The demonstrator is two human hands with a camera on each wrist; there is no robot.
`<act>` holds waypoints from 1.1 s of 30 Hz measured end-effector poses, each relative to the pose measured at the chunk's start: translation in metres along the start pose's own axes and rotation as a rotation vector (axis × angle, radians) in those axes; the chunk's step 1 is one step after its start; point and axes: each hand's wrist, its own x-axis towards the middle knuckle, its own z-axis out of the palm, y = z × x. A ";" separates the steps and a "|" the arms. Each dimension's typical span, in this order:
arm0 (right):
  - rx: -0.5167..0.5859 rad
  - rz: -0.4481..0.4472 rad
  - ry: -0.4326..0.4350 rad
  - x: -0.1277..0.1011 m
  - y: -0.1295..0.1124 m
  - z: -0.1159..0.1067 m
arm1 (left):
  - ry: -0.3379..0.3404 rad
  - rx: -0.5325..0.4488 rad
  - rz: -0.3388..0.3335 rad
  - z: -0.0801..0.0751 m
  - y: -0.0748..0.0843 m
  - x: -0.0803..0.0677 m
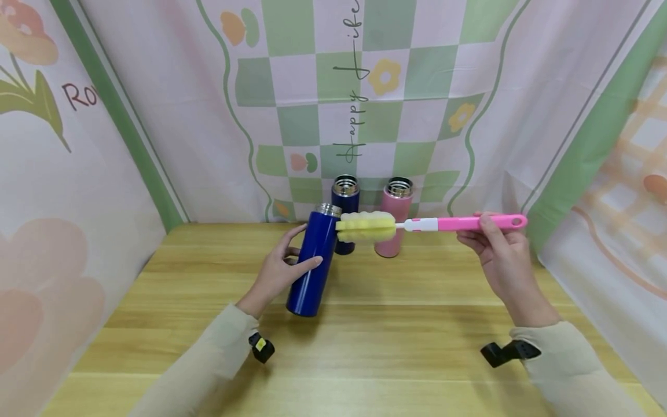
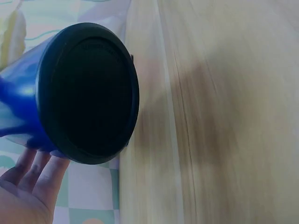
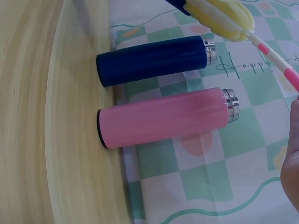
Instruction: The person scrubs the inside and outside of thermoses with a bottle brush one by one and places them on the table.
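Here the left hand [image 1: 278, 272] grips a blue bottle [image 1: 312, 263], its fingers [image 1: 307, 263] curled round the middle of the body and the thumb up along the far side. The bottle leans, its open steel mouth tipped toward the right, its base down near the wooden tabletop [image 1: 396, 347]; in the left wrist view the black underside of the bottle [image 2: 88, 93] fills most of the picture, with the fingertips [image 2: 44, 175] just beneath it, and I cannot tell whether the base rests on the wood. The right hand [image 1: 500, 255] pinches the pink handle of a bottle brush [image 1: 432, 223] near its far end, fingers closed on it, holding it roughly level. The brush's yellow sponge head [image 1: 365, 226] lies right at the bottle's mouth, touching or nearly so. Behind them, against the checked backdrop cloth [image 1: 333, 104], stand a dark blue bottle [image 1: 345, 211] and a pink bottle [image 1: 395, 217], both upright, lids off, close beside each other; the right wrist view shows the same pair [image 3: 154, 59] [image 3: 163, 116] side by side, with the sponge head [image 3: 224, 16] above them.
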 end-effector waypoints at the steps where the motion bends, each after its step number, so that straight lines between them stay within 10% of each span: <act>1: 0.003 -0.001 -0.001 0.000 0.000 0.000 | 0.001 0.001 -0.001 0.000 0.000 0.000; 22: -0.111 0.101 -0.074 -0.008 0.012 0.015 | 0.019 -0.311 -0.129 0.003 -0.007 0.004; 33: -0.146 0.139 -0.266 -0.014 0.008 0.017 | 0.063 -0.449 -0.179 0.000 -0.011 0.005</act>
